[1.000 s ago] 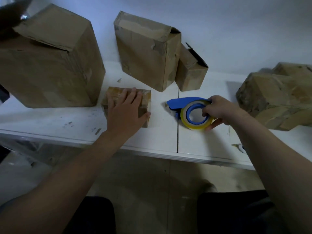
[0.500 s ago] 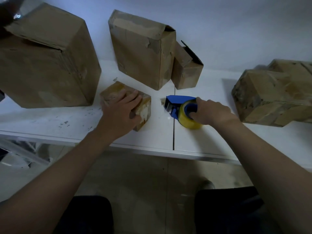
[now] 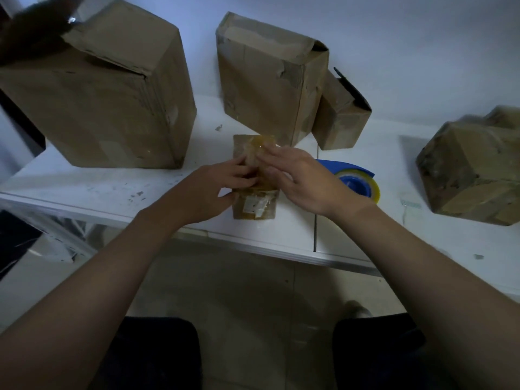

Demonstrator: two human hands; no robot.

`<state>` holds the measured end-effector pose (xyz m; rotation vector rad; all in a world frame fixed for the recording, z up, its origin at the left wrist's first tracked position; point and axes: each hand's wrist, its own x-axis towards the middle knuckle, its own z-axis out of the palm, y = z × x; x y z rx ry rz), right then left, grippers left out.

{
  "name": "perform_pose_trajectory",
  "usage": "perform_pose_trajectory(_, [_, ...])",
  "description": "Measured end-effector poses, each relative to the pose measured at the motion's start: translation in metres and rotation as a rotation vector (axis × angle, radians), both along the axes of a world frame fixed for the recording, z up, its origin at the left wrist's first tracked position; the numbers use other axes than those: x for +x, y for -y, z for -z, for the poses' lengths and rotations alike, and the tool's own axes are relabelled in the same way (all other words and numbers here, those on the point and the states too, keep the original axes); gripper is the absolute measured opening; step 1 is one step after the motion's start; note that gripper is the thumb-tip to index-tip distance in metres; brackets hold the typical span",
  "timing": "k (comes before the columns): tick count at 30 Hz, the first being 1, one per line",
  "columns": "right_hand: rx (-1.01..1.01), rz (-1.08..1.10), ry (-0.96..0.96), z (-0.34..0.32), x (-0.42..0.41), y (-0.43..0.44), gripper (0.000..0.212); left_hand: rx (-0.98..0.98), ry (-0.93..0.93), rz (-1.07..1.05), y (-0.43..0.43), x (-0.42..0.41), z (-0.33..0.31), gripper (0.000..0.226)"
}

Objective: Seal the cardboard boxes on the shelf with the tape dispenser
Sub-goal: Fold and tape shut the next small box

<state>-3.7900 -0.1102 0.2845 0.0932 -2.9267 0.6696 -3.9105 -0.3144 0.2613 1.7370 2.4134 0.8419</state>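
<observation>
Gripping the small box [image 3: 254, 208], left hand [image 3: 215, 188] fingers curl; right hand [image 3: 306, 180] fingers touch it, straight.

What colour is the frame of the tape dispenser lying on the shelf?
Blue. The tape dispenser shows in the head view, the only view, holding a yellow tape roll.

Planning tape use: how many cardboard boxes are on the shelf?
5: large box at left; tall box at the back; open-flapped box beside it; small box front centre; battered box at right. A blurred shape behind it may be a sixth.
</observation>
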Motion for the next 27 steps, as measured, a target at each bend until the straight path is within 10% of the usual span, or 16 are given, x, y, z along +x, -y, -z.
perform_pose_trajectory(11, [0.057,0.061,-0.002,0.036,-0.015,0.009,0.058,-0.006,0.296,-0.177,-0.002,0.003,0.001,0.039])
perform_pose_trajectory(27, [0.129,0.058,-0.034,0.04,-0.009,0.011,0.066,0.177,0.248,-0.253,-0.012,0.006,0.019,0.022])
